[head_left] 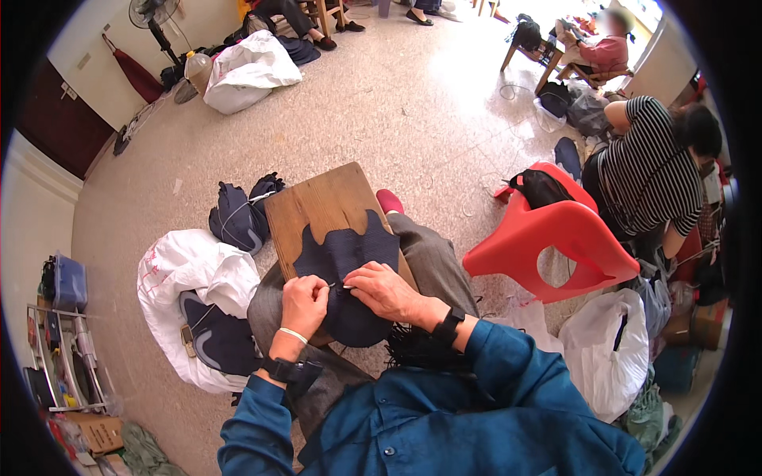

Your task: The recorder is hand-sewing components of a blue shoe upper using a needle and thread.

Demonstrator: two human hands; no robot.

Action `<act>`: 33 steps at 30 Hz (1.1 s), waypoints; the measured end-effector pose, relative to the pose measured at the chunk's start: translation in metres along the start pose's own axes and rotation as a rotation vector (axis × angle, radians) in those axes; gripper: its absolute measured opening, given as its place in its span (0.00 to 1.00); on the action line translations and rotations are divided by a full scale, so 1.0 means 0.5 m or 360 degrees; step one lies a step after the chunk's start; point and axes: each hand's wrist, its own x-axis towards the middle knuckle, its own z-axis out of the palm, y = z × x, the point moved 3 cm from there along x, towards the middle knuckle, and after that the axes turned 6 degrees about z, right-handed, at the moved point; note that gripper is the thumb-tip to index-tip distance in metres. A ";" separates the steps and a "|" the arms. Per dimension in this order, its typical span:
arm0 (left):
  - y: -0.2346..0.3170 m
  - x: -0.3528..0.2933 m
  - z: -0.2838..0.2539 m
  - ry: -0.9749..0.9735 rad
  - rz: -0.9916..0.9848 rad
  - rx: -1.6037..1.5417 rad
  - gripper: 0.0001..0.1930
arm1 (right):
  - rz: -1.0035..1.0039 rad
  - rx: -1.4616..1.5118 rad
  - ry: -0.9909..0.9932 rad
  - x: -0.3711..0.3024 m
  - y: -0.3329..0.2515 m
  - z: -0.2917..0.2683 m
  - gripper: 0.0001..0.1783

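Left hand (304, 305): pinched on a small dark bit (332, 285), too tiny for me to name.
Right hand (387, 292): pinched on a small pale bit (348, 286), just beside the left, a slight gap between.
Dark cloth (341, 247): under both hands, its pointed end at 12 o'clock on the wooden counter (317, 200).
Handling: I'd keep both pinches low and level, easing evenly so the cloth shouldn't pucker.
Around: tied bundle (228, 216) at 10 o'clock, red chair (520, 247) at 3.

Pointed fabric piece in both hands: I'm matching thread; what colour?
Dark navy pointed fabric piece, head view.
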 end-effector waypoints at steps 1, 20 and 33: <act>-0.004 0.003 -0.009 -0.0140 -0.0393 -0.0299 0.03 | -0.0057 -0.0062 -0.0002 0.004 -0.003 0.000 0.12; -0.003 0.024 0.006 -0.0126 0.0086 0.0018 0.04 | -0.0175 -0.0086 -0.0097 0.013 -0.001 0.001 0.12; 0.012 0.032 0.018 -0.0083 0.0272 0.0307 0.02 | -0.0012 0.0406 0.0148 0.016 0.031 0.017 0.09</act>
